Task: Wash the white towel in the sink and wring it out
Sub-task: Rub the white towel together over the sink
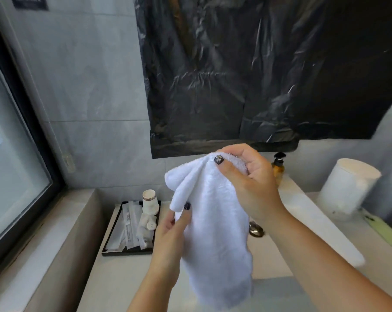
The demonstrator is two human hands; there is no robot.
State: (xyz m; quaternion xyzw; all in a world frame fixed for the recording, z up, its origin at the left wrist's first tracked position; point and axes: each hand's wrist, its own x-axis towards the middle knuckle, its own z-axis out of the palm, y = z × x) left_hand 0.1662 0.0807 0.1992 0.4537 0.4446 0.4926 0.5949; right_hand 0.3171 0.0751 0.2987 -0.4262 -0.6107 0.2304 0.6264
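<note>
In the head view, at the centre of the frame, we see the right hand (249,176) gripping the bunched top of the white towel (213,233), which hangs down toward the lower edge. The left hand (172,230) pinches the towel's left edge with thumb and fingers. The towel hides most of the sink (307,224); only a metal fitting (255,229) peeks out beside it. A black tray (113,230) of wrapped toiletries sits at lower left, details blurred.

Pale countertop (113,278) with black tray (110,233), canister (346,188)
</note>
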